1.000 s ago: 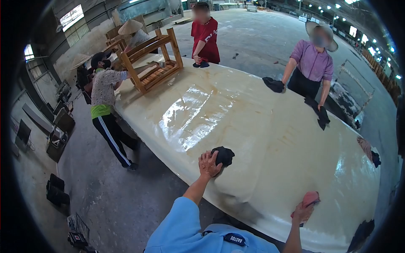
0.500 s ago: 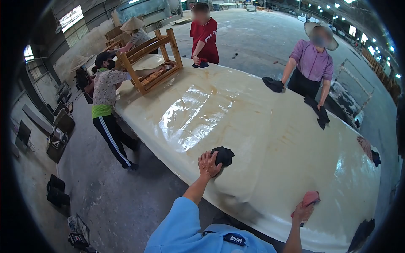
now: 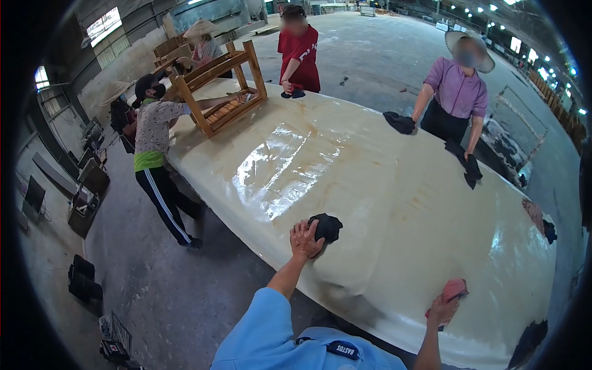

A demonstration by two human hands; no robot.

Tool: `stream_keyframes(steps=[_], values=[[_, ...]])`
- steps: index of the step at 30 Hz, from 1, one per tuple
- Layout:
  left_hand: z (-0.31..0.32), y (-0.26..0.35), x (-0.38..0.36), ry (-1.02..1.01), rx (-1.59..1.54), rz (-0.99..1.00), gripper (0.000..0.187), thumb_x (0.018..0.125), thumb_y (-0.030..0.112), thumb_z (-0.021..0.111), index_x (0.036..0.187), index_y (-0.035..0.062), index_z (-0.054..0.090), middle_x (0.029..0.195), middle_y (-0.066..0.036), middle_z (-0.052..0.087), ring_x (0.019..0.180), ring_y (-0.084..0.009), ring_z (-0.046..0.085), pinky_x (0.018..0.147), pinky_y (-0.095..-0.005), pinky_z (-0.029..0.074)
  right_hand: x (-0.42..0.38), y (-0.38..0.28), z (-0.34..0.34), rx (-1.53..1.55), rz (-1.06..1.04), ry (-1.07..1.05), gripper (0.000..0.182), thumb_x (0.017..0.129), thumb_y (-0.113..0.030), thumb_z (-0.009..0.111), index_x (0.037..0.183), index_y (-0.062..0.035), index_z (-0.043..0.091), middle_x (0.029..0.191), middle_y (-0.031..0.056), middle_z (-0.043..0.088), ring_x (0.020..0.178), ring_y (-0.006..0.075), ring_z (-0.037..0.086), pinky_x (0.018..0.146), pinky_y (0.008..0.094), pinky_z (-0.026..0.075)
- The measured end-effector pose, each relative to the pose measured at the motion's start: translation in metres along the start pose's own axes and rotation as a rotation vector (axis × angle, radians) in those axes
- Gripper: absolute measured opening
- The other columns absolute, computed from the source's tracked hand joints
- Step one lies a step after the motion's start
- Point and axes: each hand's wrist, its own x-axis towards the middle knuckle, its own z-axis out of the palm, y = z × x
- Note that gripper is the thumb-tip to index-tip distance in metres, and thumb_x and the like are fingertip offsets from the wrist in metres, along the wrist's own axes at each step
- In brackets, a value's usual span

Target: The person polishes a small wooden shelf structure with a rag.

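Note:
My left hand (image 3: 306,240) lies on the pale sheet-covered table, its thumb side against a bunched black rag (image 3: 327,227), which it holds. A pink rag (image 3: 455,288) is gripped in my right hand (image 3: 442,310) near the table's front edge, with a darker part showing below the fingers. Both rags touch the glossy, cream-coloured table cover (image 3: 382,240), which has brownish smears and bright wet-looking patches.
A wooden frame with slats (image 3: 225,86) stands at the table's far left end, with a masked worker (image 3: 155,123) reaching into it. Across the table, people in red (image 3: 299,55) and purple (image 3: 455,92) hold dark cloths. More rags (image 3: 533,213) lie at the right edge.
My hands and both rags stay in place. At the far end, the masked worker's head and arm shift slightly, and the person in a conical hat behind the wooden frame straightens up.

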Motion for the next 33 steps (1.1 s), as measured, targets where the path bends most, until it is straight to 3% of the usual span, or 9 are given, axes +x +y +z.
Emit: stream_keyframes(steps=[13, 31, 33], values=[[-0.002, 0.002, 0.001, 0.005, 0.000, 0.001, 0.070, 0.066, 0.040, 0.073, 0.130, 0.0243, 0.051, 0.124, -0.008, 0.049, 0.115, -0.0305, 0.045, 0.094, -0.0462, 0.035, 0.000, 0.003, 0.004, 0.027, -0.007, -0.015, 0.068, 0.079, -0.042, 0.062, 0.135, -0.0061, 0.045, 0.121, 0.0221, 0.053, 0.110, 0.0395, 0.056, 0.088, 0.0534, 0.047], [-0.001, 0.001, 0.002, -0.019, 0.008, 0.000, 0.068, 0.066, 0.041, 0.074, 0.129, 0.0247, 0.051, 0.125, -0.010, 0.050, 0.115, -0.0323, 0.046, 0.093, -0.0476, 0.037, -0.002, 0.001, -0.004, 0.002, -0.075, 0.133, 0.062, 0.079, -0.042, 0.063, 0.126, -0.0026, 0.051, 0.114, 0.0239, 0.057, 0.102, 0.0407, 0.060, 0.084, 0.0517, 0.050], [0.000, 0.001, 0.002, -0.013, -0.002, -0.004, 0.068, 0.066, 0.040, 0.073, 0.129, 0.0247, 0.051, 0.124, -0.010, 0.050, 0.115, -0.0324, 0.046, 0.093, -0.0480, 0.037, 0.001, -0.004, -0.018, 0.004, -0.030, -0.052, 0.066, 0.082, -0.044, 0.062, 0.132, -0.0041, 0.047, 0.116, 0.0213, 0.056, 0.102, 0.0403, 0.060, 0.085, 0.0496, 0.050]])
